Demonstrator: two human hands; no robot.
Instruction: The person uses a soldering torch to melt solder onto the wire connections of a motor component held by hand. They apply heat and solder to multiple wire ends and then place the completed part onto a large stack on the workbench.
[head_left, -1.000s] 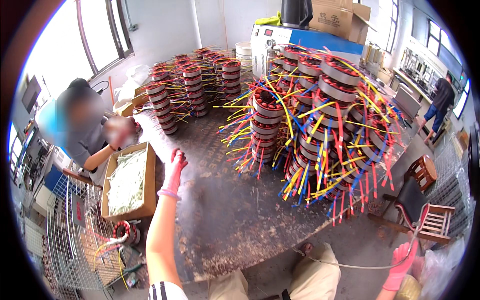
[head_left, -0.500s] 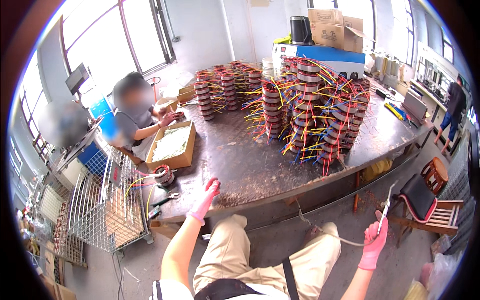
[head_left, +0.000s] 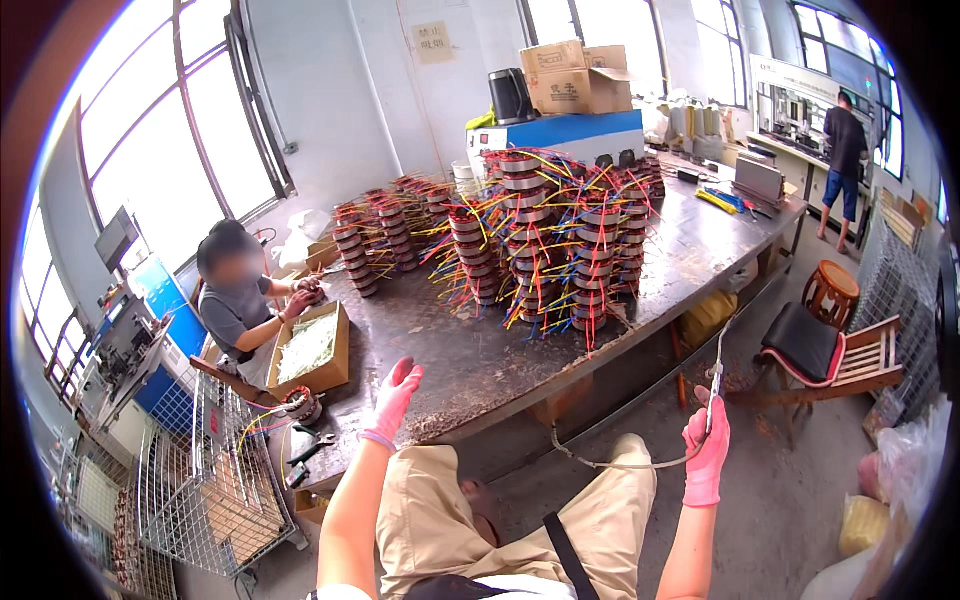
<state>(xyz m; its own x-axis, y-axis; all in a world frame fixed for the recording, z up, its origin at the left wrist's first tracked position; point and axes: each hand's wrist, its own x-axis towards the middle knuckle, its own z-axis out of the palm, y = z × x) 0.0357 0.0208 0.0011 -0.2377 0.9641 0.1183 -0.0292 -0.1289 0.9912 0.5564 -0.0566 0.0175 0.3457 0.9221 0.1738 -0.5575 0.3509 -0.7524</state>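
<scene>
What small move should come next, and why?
Perhaps the left hand should reach left toward the lone wound stator: that hand looks empty, the stator sits apart from the stator stacks, and the right hand holds the hose-fed wand.

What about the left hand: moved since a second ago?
Yes: against the near edge of the table, the left hand has drawn back toward that edge; earlier it showed farther in.
</scene>
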